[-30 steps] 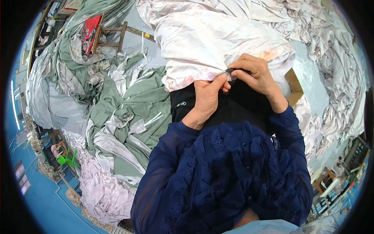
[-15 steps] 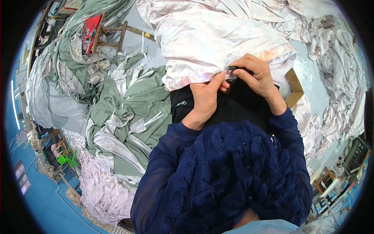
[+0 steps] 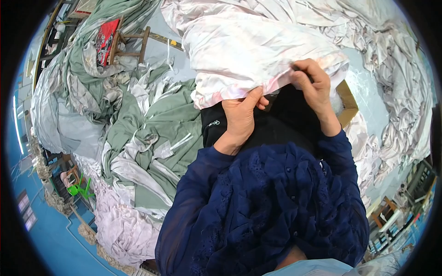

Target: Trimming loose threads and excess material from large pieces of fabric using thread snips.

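White cloth with faint pink patches (image 3: 248, 50) lies bunched across my lap, over black trousers (image 3: 271, 119). Along its near hem, my left hand (image 3: 240, 117) pinches the edge between thumb and fingers. My right hand (image 3: 315, 87) is raised a little to the right, by the same hem, with its fingers curled closed. A small dark tool shows in part between the right thumb and forefinger; motion blur and the fingers hide its shape.
Green and white cloth (image 3: 156, 115) is heaped at my left, with pale pink cloth (image 3: 122, 230) nearer. More pale cloth (image 3: 400, 92) piles up on the right. Past my right hand stands a cardboard box (image 3: 348, 103). A wooden stool (image 3: 143, 43) with red cloth (image 3: 107, 41) stands far left.
My right hand has moved right and slightly up, away from the left fingers, with the dark tool in it. My left hand stays on the hem, shifted only slightly.
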Demonstrator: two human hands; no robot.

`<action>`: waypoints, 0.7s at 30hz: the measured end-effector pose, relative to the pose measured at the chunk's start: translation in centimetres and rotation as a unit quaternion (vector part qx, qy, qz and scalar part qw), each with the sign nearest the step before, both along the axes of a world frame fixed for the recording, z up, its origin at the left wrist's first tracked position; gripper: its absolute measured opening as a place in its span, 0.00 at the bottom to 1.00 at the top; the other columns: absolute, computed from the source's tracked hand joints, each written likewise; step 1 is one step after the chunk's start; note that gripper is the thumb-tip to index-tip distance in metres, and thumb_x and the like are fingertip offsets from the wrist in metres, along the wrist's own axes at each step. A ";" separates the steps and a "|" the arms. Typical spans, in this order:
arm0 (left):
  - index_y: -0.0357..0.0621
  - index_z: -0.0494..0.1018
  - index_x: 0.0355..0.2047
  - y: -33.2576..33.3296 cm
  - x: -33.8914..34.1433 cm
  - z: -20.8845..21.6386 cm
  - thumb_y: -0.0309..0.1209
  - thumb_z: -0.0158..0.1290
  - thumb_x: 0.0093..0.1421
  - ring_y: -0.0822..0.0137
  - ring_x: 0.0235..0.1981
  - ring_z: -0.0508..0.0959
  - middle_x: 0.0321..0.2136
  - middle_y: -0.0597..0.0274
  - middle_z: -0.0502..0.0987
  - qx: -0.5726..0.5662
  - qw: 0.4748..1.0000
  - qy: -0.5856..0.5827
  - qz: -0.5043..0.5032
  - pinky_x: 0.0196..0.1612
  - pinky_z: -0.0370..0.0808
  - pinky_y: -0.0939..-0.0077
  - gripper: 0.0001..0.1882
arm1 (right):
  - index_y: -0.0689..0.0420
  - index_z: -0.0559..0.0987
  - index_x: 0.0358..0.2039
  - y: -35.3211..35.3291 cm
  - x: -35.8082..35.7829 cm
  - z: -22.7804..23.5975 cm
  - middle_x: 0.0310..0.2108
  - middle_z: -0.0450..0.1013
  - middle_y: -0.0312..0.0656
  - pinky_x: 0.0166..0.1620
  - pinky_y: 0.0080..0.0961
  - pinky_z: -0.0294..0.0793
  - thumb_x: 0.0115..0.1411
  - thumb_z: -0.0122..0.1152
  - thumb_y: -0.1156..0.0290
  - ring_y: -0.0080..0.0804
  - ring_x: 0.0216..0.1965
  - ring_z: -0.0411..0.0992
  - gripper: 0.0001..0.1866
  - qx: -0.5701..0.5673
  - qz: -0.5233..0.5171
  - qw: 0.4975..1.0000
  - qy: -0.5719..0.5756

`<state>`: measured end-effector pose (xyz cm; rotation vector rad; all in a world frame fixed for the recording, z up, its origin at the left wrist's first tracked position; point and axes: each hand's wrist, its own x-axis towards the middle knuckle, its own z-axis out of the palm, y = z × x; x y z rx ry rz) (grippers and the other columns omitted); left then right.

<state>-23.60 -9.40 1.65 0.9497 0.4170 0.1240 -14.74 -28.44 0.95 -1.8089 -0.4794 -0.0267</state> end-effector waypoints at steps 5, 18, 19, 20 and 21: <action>0.35 0.78 0.31 0.5 -0.1 -0.3 0.20 0.58 0.59 0.70 0.21 0.79 0.24 0.61 0.79 0.004 1.000 -0.002 0.015 0.23 0.73 0.80 0.01 | 0.62 0.77 0.45 -2.4 0.1 -0.1 0.34 0.74 0.32 0.38 0.16 0.70 0.55 0.68 0.77 0.17 0.34 0.71 0.16 -0.110 -0.039 0.993 0.016; 0.35 0.78 0.32 0.4 -0.3 0.0 0.19 0.57 0.60 0.69 0.21 0.79 0.25 0.60 0.79 -0.001 1.000 0.005 0.025 0.22 0.73 0.80 0.01 | 0.57 0.81 0.35 -1.7 -0.9 -0.8 0.25 0.73 0.39 0.24 0.25 0.69 0.39 0.63 0.86 0.30 0.21 0.71 0.19 -0.212 -0.076 0.950 -0.215; 0.35 0.78 0.32 0.3 -0.3 0.0 0.19 0.57 0.60 0.69 0.21 0.79 0.24 0.60 0.79 -0.005 1.000 0.009 0.023 0.22 0.73 0.80 0.01 | 0.57 0.81 0.34 -1.9 -1.0 -0.8 0.24 0.73 0.40 0.24 0.25 0.68 0.40 0.62 0.87 0.31 0.20 0.71 0.18 -0.202 -0.082 0.950 -0.225; 0.35 0.78 0.32 0.3 -0.4 -0.2 0.19 0.57 0.60 0.69 0.21 0.79 0.24 0.60 0.79 -0.006 1.000 0.008 0.021 0.22 0.73 0.80 0.01 | 0.57 0.81 0.34 -2.1 -1.0 -0.6 0.24 0.73 0.40 0.24 0.25 0.68 0.40 0.62 0.87 0.31 0.20 0.71 0.18 -0.203 -0.084 0.949 -0.226; 0.35 0.77 0.32 0.3 -0.4 -0.3 0.19 0.57 0.60 0.69 0.22 0.79 0.25 0.60 0.79 -0.005 1.000 0.006 0.021 0.22 0.73 0.80 0.01 | 0.57 0.81 0.34 -2.1 -1.1 -0.5 0.23 0.72 0.40 0.24 0.25 0.68 0.39 0.61 0.87 0.32 0.20 0.71 0.18 -0.198 -0.081 0.947 -0.241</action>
